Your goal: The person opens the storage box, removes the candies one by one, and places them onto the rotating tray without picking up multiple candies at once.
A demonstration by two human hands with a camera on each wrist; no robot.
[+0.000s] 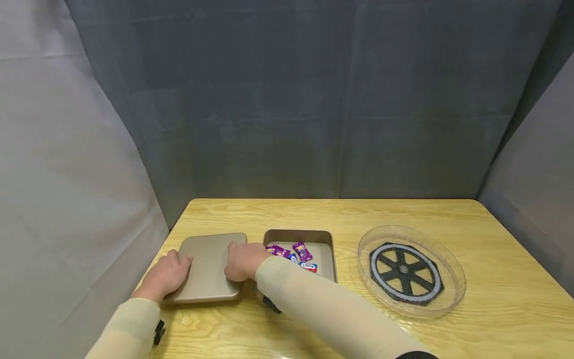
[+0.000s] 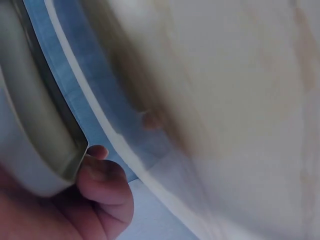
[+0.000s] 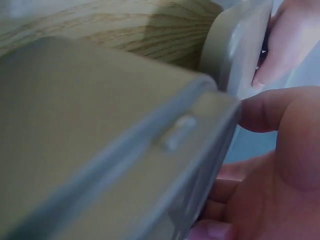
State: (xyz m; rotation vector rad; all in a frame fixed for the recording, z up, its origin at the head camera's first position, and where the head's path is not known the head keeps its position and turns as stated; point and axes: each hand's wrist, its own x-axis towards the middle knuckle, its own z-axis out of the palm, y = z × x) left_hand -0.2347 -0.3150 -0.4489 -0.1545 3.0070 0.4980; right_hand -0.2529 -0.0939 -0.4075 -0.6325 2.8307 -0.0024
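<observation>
A flat bronze tin lid (image 1: 207,267) lies face up between both hands at the table's left side. My left hand (image 1: 167,275) grips its left edge, thumb on top. In the left wrist view, curled fingers (image 2: 107,187) hold a corner of the lid's hollow underside. My right hand (image 1: 244,260) holds the lid's right edge; its lower fingers are hidden in the head view. Just right of it, the open rectangular tin (image 1: 333,257) contains several small wrapped sweets (image 1: 302,251), purple, blue and red-white. The right forearm covers the tin's front part.
A round clear plastic dish (image 1: 458,286) stands on the right of the wooden table (image 1: 498,259), with a black spoked octagonal piece (image 1: 403,269) bearing a grey ring at its bottom. Grey cloth (image 1: 278,99) hangs behind the table and on both sides.
</observation>
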